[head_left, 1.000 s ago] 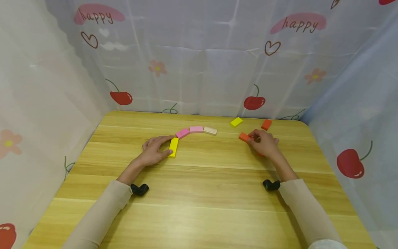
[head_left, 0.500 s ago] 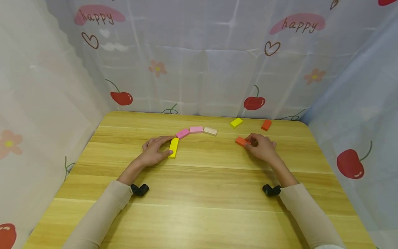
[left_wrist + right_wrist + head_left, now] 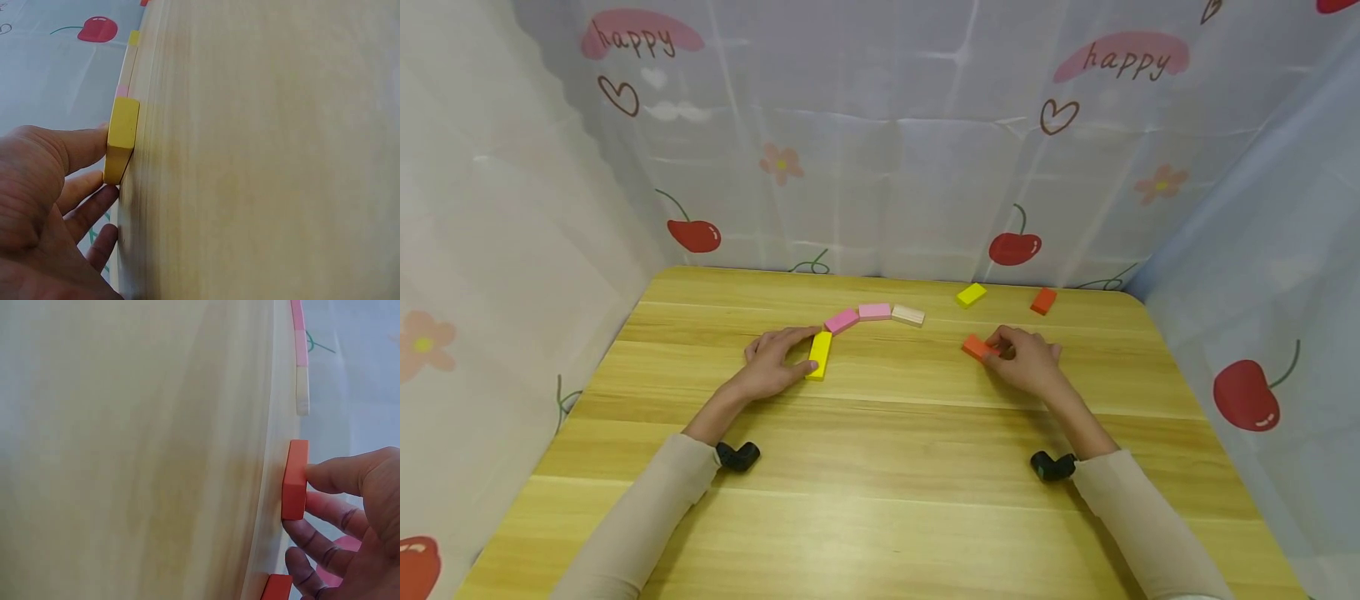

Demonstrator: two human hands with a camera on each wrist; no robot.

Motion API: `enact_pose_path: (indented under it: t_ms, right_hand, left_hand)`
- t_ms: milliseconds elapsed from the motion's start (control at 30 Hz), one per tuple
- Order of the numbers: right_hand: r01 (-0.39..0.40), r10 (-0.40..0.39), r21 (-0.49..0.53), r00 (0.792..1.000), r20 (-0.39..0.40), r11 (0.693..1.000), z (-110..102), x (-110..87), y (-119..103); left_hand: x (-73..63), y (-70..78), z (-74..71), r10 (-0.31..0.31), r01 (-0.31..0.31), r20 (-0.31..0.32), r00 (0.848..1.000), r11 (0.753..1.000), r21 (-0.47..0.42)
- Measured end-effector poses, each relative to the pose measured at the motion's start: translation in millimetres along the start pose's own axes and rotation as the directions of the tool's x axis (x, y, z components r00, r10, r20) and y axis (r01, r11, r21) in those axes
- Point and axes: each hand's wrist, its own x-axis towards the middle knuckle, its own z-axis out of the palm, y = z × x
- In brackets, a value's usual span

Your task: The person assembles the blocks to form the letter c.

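Observation:
In the head view my left hand (image 3: 769, 365) holds a yellow wooden block (image 3: 819, 356) flat on the table, index finger at its far end and thumb near its near end. That block touches a dark pink block (image 3: 842, 322). A light pink block (image 3: 875, 312) and a plain wood block (image 3: 908, 316) continue the curved row. My right hand (image 3: 1028, 360) pinches an orange block (image 3: 977, 347) between thumb and fingers, low on the table, apart from the row. In the right wrist view another orange block (image 3: 277, 587) lies behind the held orange block (image 3: 295, 481).
Towards the table's back edge lie a yellow block (image 3: 972, 295) and an orange block (image 3: 1043, 301). Printed curtains (image 3: 887, 183) hang close behind and beside the wooden table (image 3: 880, 500). A black device (image 3: 739, 457) sits at the left wrist, another black device (image 3: 1052, 467) at the right.
My right hand has drawn the orange block left and slightly nearer, away from its earlier spot. An orange piece that showed under that hand is now hidden. The left hand stays put.

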Motion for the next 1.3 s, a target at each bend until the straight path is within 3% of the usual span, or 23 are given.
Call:
enact_pose_path:
  t_ms: [1300]
  right_hand:
    - [0.08, -0.081, 0.032, 0.995, 0.054, 0.996, 22, -20.3, -39]
  left_hand:
    - [1.8, -1.2, 0.8, 0.014, -0.014, -0.005, 1.0, 1.0, 0.005]
